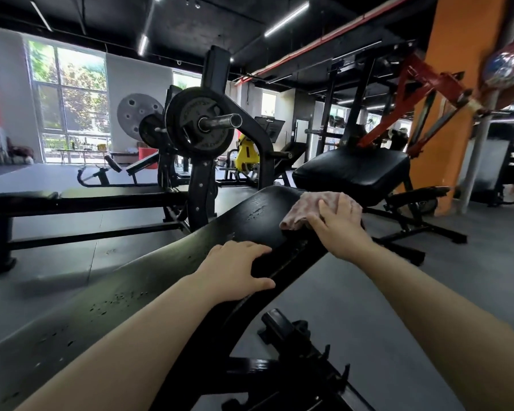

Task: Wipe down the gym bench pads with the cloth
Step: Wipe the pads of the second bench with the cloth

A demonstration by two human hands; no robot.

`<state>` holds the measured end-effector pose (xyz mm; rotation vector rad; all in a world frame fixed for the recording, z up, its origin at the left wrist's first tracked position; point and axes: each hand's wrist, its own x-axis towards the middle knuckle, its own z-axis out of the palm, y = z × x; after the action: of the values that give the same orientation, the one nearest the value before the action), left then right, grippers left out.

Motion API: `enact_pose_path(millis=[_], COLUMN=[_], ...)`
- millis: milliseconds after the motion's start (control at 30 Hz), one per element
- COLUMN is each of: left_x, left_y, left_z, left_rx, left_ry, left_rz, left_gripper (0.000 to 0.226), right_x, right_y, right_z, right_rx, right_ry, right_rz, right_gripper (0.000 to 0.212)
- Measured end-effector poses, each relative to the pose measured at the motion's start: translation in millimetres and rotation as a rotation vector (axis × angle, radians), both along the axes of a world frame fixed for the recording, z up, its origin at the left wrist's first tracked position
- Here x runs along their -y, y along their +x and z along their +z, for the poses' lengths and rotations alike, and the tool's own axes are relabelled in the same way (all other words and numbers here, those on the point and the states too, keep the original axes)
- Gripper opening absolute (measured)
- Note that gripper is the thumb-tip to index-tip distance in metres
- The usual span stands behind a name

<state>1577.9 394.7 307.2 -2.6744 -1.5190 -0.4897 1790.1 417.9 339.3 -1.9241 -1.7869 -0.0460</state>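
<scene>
Pad: our black bench pad is running from 7 o'clock up toward 1 o'clock, its surface scuffed.
Cloth: we are pressing the pinkish cloth onto the pad's far end, at 1 o'clock.
Right hand: our right hand is lying on the cloth, fingers loosely spread.
Left hand: our left hand is resting flat on the pad mid-frame, holding nothing, thumb reaching over the pad's right edge.
Beyond: a plate is hanging at 11 o'clock; a seat is sitting at 2 o'clock.
</scene>
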Motion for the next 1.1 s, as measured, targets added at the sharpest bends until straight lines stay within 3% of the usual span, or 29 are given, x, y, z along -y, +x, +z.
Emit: enact_pose_path(millis=[133, 333, 567, 700, 833, 933, 1100], left_x=[-5, -11, -13, -12, -10, -6, -3], left_y=[0, -3, -2, -3, -3, -1, 1], left_z=[0, 4, 4, 2, 0, 2, -1], left_rx=[0.002, -0.029, -0.063, -0.055, -0.025, -0.017, 0.070], left_ry=[-0.003, -0.015, -0.002, 0.005, 0.005, 0.000, -0.005], left_rz=[-0.006, -0.027, -0.013, -0.018, -0.020, -0.002, -0.011], left_gripper=[0.065, 0.065, 0.066, 0.066, 0.066, 0.066, 0.041], right_x=[-32, -67, -74, -49, -23, 13, 45], right_y=[17, 1, -13, 10, 26, -9, -92], right_z=[32, 60, 66, 61, 17, -28, -78], right_rx=[0.109, 0.021, -0.061, -0.044, -0.277, -0.290, -0.363], right_ry=[-0.159, -0.358, -0.404, -0.293, 0.050, 0.241, 0.231], right_rz=[0.015, 0.135, 0.240, 0.245, 0.174, 0.059, 0.016], right_gripper=[0.051, 0.054, 0.054, 0.048, 0.045, 0.054, 0.067])
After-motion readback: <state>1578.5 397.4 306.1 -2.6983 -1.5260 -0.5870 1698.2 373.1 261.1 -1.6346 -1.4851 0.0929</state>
